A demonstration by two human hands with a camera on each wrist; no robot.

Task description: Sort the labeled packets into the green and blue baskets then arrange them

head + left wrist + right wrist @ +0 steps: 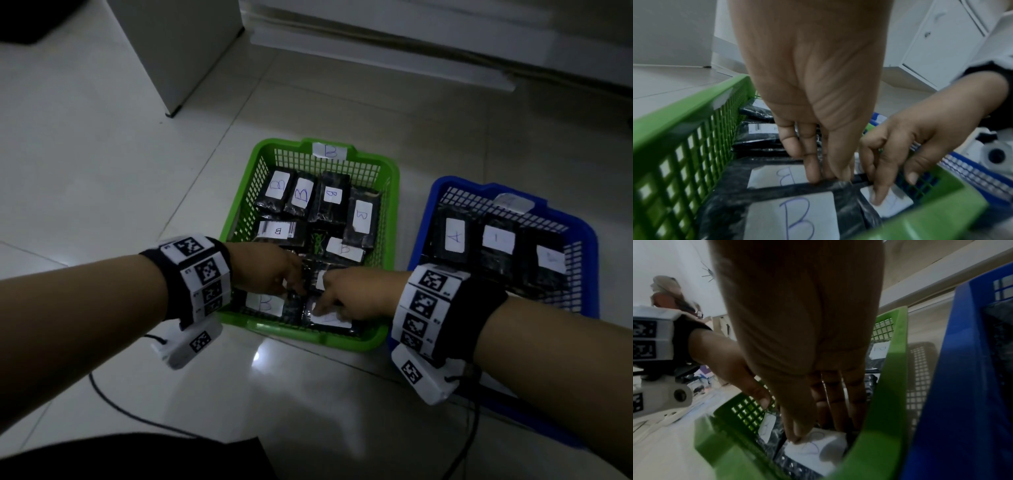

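The green basket (301, 337) holds several black packets with white B labels. Both hands are down in its near end. My left hand (828, 177) pinches the top edge of a black packet (787, 186) between thumb and fingertips, just behind another B packet (791, 216) that lies flat. My right hand (818, 431) holds the neighbouring packet (813, 449) in the near right corner, with one fingertip on its white label and the other fingers down behind it. The blue basket (589, 240) stands to the right with three A-labelled packets (454, 236) side by side.
The baskets sit side by side on a pale tiled floor. A white cabinet (178, 51) stands at the back left and a white furniture base (376, 44) along the back. A black cable (113, 401) runs across the floor near me. Another person (668, 292) is in the background.
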